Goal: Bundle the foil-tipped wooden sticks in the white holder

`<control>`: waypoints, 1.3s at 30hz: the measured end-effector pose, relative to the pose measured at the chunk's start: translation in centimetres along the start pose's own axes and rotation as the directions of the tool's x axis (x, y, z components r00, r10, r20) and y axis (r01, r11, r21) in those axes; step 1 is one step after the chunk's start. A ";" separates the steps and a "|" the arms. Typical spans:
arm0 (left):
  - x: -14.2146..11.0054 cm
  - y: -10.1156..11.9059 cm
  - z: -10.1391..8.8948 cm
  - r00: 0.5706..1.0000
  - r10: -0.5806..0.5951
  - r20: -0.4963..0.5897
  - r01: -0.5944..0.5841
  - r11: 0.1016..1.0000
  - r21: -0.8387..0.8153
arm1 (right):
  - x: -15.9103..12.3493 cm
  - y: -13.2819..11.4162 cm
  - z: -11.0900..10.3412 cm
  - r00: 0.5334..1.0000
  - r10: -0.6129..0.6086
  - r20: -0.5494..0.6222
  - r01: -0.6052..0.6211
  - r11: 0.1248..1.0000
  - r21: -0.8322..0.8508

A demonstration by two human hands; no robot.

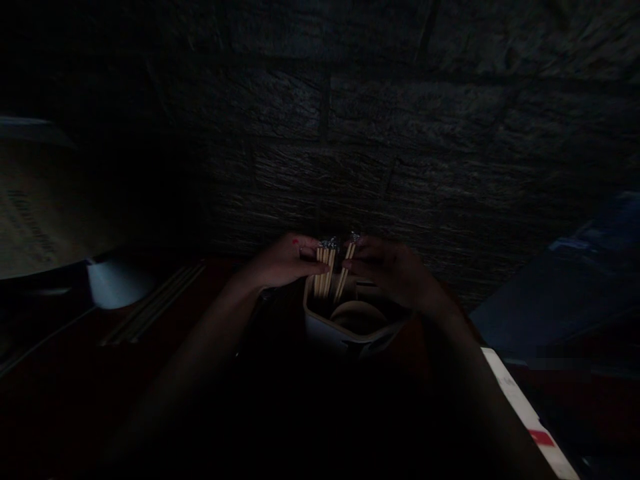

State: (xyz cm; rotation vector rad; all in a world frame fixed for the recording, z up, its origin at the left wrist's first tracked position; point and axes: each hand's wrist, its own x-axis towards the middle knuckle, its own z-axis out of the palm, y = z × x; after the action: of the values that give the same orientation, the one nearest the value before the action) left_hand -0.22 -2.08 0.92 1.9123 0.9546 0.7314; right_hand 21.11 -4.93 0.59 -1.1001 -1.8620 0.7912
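Observation:
The scene is very dark. My left hand (287,260) is closed around a bundle of slim wooden sticks (324,273) with shiny, foil-like upper ends. A smaller group of similar sticks (345,270) is pinched in my right hand (393,267), tilted, with its silvery tip up. Both groups stand over an open box (327,327) with a pale rim, their lower ends reaching into it. Inside the box, a rounded, pale-edged thing (357,308) shows in front of the sticks. The bottom of the box is lost in shadow.
A dark textured block wall (320,133) rises behind the box. On the left are a brown printed bag (50,213), a pale bluish cup-like object (117,283) and several long thin sticks (155,303). A white strip with a red mark (520,400) lies at right, below a bluish panel (560,287).

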 end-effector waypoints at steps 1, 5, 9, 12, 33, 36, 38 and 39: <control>0.0 0.1 0.0 1.000 0.006 -0.002 -0.006 1.000 0.009 | -0.1 -0.1 -0.1 1.000 -0.019 -0.006 0.019 1.000 0.002; -0.1 0.2 0.0 1.000 0.002 0.008 -0.002 1.000 0.005 | -0.2 -0.6 -0.1 0.994 -0.105 -0.028 0.105 0.994 -0.003; 0.0 -0.3 0.0 1.000 0.000 0.012 0.000 1.000 -0.006 | -0.1 -0.6 0.4 0.998 -0.057 0.004 0.057 0.998 -0.039; 0.0 -0.5 -0.1 1.000 0.004 0.024 -0.004 1.000 0.003 | 0.1 -0.2 1.0 0.998 -0.058 0.027 0.060 0.996 -0.064; 0.0 -0.5 -0.3 1.000 -0.011 0.006 0.011 1.000 -0.011 | 0.5 1.6 1.6 0.993 -0.082 0.080 0.085 0.996 -0.034; 0.0 -0.2 -0.2 1.000 -0.025 0.012 0.026 0.999 -0.024 | 0.5 1.4 1.6 0.996 -0.059 0.060 0.062 0.997 -0.043; 0.0 -0.1 -0.2 1.000 -0.018 0.023 0.019 0.999 -0.027 | 0.5 1.3 1.6 0.998 -0.041 0.057 0.042 0.999 -0.021; 0.0 -0.1 -0.2 1.000 -0.011 0.028 0.012 1.000 -0.027 | 0.5 1.3 1.6 0.998 -0.033 0.060 0.033 0.999 -0.003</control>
State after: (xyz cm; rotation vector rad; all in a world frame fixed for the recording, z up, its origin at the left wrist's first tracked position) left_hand -0.40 -1.94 0.92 1.8873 0.9331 0.7053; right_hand 20.02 -4.05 -1.09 -1.0556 -1.9272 0.8101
